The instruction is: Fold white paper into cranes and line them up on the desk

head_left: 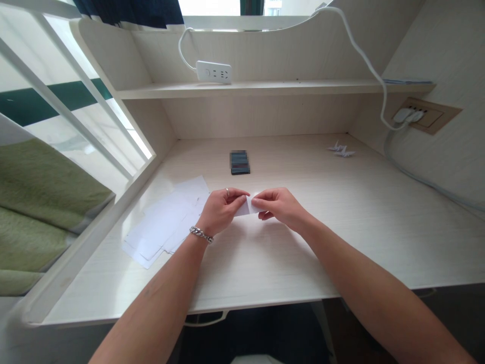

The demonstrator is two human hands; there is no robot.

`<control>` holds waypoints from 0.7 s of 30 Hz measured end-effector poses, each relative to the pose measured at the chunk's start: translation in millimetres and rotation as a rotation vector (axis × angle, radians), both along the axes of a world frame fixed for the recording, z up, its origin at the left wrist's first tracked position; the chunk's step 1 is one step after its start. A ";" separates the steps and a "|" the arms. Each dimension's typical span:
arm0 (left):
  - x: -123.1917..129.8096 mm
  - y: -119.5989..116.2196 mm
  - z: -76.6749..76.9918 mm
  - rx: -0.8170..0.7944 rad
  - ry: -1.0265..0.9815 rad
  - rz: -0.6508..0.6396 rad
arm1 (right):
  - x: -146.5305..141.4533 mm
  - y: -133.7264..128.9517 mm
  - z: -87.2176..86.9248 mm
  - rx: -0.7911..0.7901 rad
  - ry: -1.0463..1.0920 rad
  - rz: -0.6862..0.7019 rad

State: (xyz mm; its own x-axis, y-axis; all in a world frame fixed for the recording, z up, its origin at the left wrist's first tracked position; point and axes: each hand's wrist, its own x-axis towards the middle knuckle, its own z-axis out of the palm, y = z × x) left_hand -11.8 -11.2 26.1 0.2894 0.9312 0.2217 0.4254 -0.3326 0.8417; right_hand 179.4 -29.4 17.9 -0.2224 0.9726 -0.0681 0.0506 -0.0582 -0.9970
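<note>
- Left grip [219, 210] and right grip [281, 205] both pinch one small white paper piece [244, 208] over the table's [379, 207] middle, hiding its ends.
- Loose white sheets [162, 222] lie beside the left grip.
- Just beyond: a dark object [240, 163], its face pixelated, any lettering unreadable.
- Paper cranes [344, 152] sit far right.
- A power strip [213, 72] stands on the shelf [273, 89].

Left hand [222, 208] and right hand [281, 206] pinch close together, forearms [161, 296] slanting inward

Two hands [217, 210], one held paper [243, 209], two paper cranes [344, 152], one power strip [213, 72]
</note>
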 end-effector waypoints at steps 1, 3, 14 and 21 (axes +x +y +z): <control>0.4 -0.1 0.0 -0.003 0.007 -0.005 | 0.0 0.0 -0.3 0.012 -0.012 -0.004; 1.2 0.4 -0.4 -0.036 -0.001 -0.016 | 0.1 0.0 -0.7 0.036 -0.033 -0.012; 5.3 4.3 -6.2 -0.344 -0.342 -0.091 | 0.1 0.3 0.5 0.068 -0.085 -0.030; 5.4 1.3 -3.9 -0.189 -0.133 -0.047 | 0.2 0.2 -0.1 0.080 -0.110 -0.024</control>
